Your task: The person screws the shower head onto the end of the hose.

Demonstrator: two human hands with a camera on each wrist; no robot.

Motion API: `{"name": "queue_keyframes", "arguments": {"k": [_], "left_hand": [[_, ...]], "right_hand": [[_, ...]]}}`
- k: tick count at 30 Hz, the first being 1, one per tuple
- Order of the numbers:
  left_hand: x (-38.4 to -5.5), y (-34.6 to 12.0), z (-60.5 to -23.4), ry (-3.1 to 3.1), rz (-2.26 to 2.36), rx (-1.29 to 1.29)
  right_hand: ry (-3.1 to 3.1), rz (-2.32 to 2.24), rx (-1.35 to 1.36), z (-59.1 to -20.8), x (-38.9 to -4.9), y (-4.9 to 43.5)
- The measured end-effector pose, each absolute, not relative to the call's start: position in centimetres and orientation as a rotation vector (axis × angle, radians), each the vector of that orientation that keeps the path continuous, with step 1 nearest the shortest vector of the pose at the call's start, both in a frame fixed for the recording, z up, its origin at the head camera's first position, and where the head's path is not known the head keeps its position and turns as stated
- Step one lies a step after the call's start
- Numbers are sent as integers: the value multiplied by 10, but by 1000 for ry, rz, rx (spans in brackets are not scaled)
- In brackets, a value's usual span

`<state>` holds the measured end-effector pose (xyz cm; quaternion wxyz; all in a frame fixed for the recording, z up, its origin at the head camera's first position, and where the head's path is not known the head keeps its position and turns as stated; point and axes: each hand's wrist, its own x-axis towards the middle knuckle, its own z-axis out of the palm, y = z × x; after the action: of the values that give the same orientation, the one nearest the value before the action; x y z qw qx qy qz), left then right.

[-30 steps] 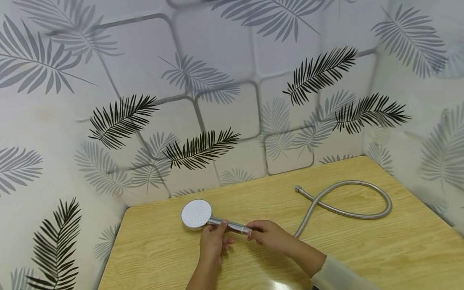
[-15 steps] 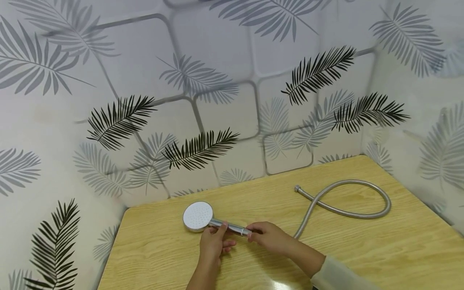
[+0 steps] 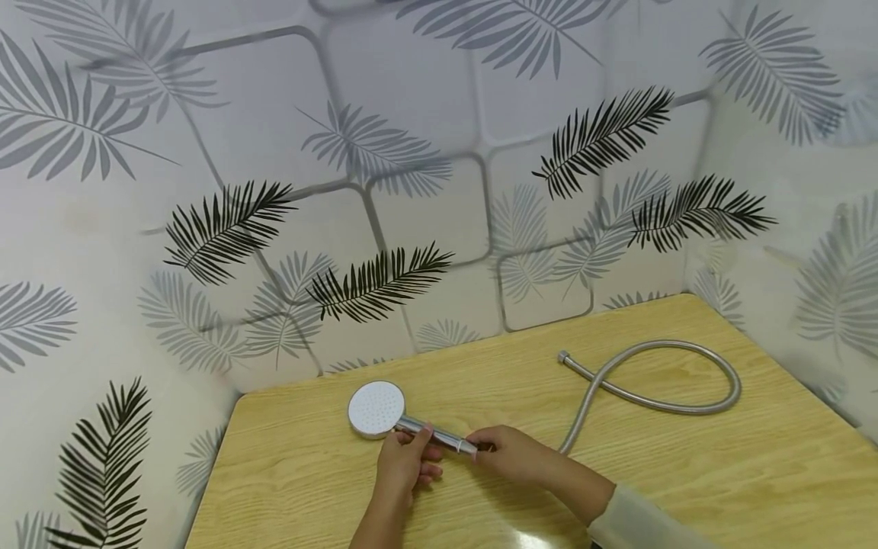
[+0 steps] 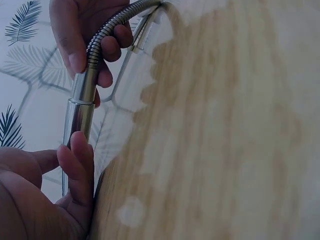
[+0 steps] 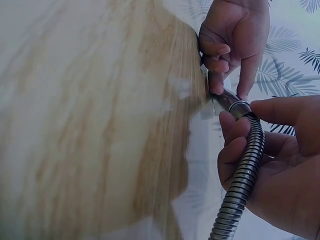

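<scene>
A hand shower [image 3: 376,409] with a round white spray face and chrome handle is at the left part of the table. My left hand [image 3: 400,463] grips its handle between thumb and fingers. At the handle's lower end, my right hand [image 3: 516,454] pinches the end of a metal shower hose [image 5: 240,185]. The left wrist view shows the hose's smooth connector [image 4: 85,86] lined up against the handle end, with a thin ring at the meeting point. I cannot tell how far the connector is threaded on. Part of the hose is hidden behind my right hand in the head view.
The wood-grain table [image 3: 288,457] has walls with leaf-print covering behind it and at its sides. The hose crosses itself in one wide loop at the right, and its free end nut [image 3: 563,357] lies near the back edge.
The hand shower has shifted slightly to the right and down. My right hand has moved a little lower and its fingers have changed position at the connector. The hose loop lies as before.
</scene>
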<state>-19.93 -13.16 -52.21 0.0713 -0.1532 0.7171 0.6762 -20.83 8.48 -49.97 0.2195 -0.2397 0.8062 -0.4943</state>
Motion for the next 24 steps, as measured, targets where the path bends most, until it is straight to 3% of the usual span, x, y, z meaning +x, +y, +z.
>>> {"name": "queue_keyframes", "arguments": {"k": [24], "left_hand": [[-199,-135,-521,2126,1983,-412]], "right_hand": [[2374,-1220,-708,-506,-205,81]]}}
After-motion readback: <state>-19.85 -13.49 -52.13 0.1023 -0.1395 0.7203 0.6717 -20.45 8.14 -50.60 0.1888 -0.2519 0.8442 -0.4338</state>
